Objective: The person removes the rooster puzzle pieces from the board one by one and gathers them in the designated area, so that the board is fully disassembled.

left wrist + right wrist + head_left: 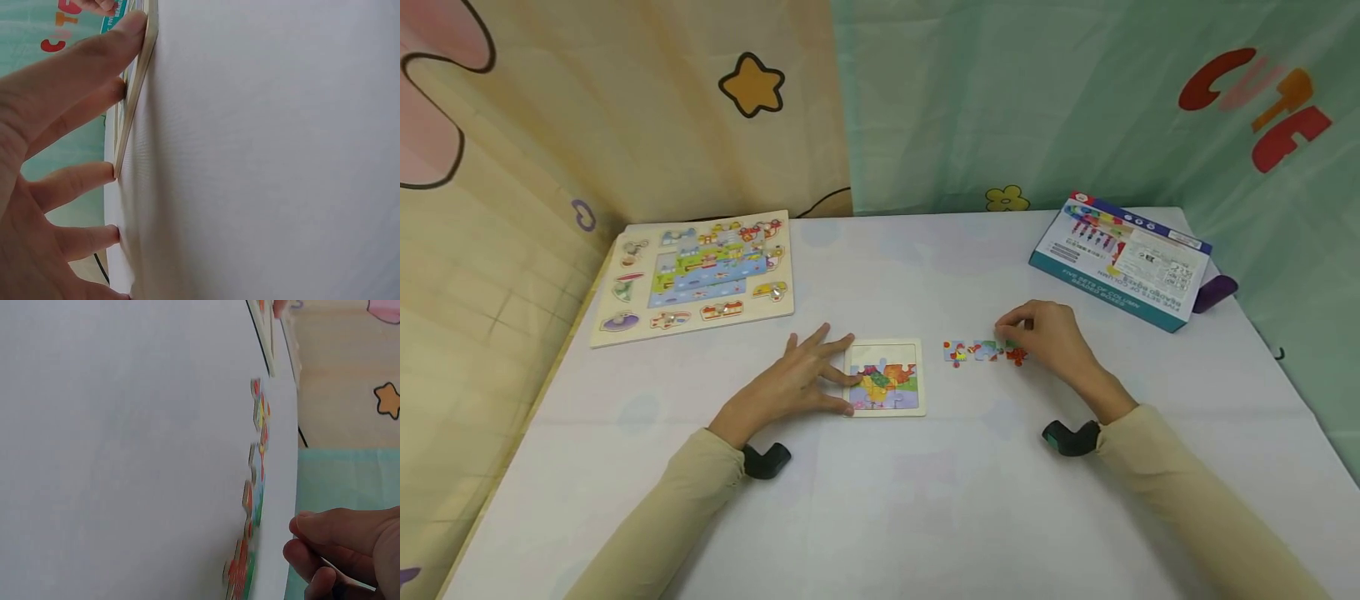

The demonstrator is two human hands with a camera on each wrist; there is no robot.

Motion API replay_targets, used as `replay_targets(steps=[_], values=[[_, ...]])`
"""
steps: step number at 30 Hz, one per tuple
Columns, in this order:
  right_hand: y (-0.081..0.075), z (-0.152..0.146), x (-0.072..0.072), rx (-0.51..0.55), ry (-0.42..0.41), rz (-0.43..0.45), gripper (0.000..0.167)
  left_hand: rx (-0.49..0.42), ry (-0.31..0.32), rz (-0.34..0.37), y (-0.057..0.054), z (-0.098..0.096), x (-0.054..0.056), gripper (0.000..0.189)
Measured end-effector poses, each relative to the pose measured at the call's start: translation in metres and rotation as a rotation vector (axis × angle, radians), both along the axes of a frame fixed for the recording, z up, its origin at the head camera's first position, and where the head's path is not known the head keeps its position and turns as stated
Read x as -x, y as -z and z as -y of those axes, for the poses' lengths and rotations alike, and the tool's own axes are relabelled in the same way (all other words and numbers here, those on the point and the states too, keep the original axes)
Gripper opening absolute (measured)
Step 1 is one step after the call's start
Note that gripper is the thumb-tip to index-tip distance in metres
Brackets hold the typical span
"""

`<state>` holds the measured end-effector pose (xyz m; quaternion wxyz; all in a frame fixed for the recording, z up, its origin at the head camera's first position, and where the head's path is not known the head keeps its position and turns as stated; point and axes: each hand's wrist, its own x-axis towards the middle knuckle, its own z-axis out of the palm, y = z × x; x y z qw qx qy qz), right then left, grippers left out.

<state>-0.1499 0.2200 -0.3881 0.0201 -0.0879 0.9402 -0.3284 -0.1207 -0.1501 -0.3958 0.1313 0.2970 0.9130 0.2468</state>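
Note:
My left hand (808,379), its fingers spread, touches the left edge of a small square puzzle board (922,375). In the left wrist view, the thumb (94,56) rests on the rim of this board (134,103). Joined picture pieces (887,390) fill its lower part; bare backing shows along its top. Right of the board lies a row of loose jigsaw pieces (985,351). Over the red and green piece (1017,353) at the row's right end hovers my right hand (1048,337). Its thumb and forefinger (331,525) are bent close together, with nothing visible between them.
A large wooden peg puzzle board (707,321) lies at the back left, with picture sheets (715,262) on top. At the back right stands a printed box (1120,258) beside a dark purple object (1215,293). Patterned curtains (925,108) border the table.

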Motion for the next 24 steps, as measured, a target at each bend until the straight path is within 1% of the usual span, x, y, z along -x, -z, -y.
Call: replay_targets(steps=[7,15,20,24], values=[[0.0,0.053,-0.006,0.018,-0.102,-0.015,0.012,-0.017,-0.003,-0.015,0.0,-0.001,-0.001,0.047],[0.007,0.114,-0.016,0.05,-0.311,0.011,0.017,0.001,-0.003,-0.038,0.001,-0.001,0.0,0.048],[0.009,0.138,-0.018,0.058,-0.378,0.021,0.023,0.0,-0.007,-0.042,0.001,-0.001,0.0,0.047],[0.009,0.148,-0.019,0.042,-0.409,0.051,0.023,-0.019,-0.006,-0.04,0.003,0.0,0.0,0.047]])
